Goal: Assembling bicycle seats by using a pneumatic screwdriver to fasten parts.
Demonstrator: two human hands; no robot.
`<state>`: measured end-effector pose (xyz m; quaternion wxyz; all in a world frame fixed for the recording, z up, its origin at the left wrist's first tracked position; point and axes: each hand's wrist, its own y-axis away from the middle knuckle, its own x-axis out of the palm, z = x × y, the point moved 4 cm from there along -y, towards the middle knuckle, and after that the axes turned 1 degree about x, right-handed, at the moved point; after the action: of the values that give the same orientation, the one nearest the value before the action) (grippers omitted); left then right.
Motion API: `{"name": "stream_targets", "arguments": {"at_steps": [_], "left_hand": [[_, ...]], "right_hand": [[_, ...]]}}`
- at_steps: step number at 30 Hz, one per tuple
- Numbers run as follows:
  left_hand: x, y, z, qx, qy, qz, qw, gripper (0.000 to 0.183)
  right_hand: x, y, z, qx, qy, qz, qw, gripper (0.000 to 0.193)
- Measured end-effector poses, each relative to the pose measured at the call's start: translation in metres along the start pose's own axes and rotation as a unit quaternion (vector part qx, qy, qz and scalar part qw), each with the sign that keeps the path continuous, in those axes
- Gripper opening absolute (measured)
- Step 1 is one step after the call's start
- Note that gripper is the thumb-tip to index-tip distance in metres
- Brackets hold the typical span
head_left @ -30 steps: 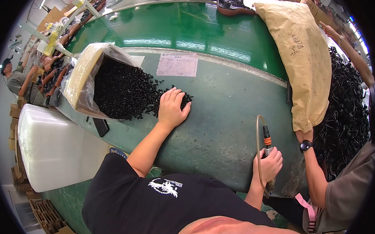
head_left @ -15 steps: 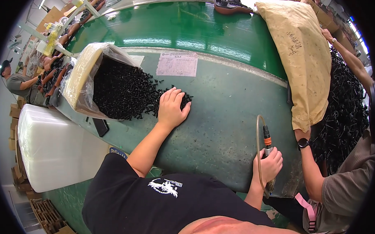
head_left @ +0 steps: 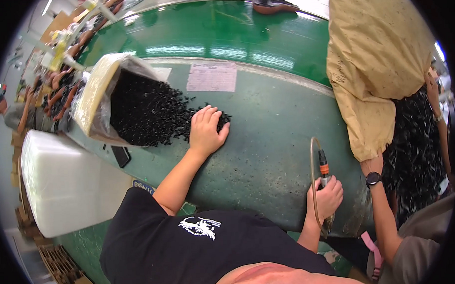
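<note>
My left hand lies palm down, fingers stretched out and thumb apart, over the right end of a heap of small black screw-like pieces. The heap spills from a plastic-lined carton tipped on its side. Some pieces show past my fingertips; anything under the palm is hidden. Near the table's front edge my right hand is wrapped round an air tool with a black end and an orange ring. A thin clear hose loops from its top and passes down in front of the hand.
A co-worker at the right grips a large brown paper sack over a mass of black parts. A pink paper sheet lies near the green belt. A phone and a white wrapped block are at left.
The co-worker's sack has been raised and swung to the right at its top, and their arms have shifted. My two hands hold nearly the same places.
</note>
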<state>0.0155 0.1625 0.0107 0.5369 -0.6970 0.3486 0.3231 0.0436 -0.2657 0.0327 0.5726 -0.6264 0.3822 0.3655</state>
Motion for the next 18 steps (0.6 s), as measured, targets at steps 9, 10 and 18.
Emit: {"name": "stream_targets", "arguments": {"at_steps": [9,10,18], "left_hand": [[-0.002,0.002,0.013,0.003,-0.021,0.014,1.0,0.042],[0.0,0.003,0.012,0.008,-0.02,0.012,1.0,0.042],[0.006,0.006,0.01,0.009,-0.032,0.003,0.999,0.04]], "right_hand": [[-0.002,-0.014,0.007,-0.012,-0.064,-0.003,0.998,0.036],[0.0,-0.012,0.005,0.0,-0.071,0.006,0.997,0.04],[0.001,-0.007,0.0,0.011,-0.075,0.013,0.997,0.045]]}}
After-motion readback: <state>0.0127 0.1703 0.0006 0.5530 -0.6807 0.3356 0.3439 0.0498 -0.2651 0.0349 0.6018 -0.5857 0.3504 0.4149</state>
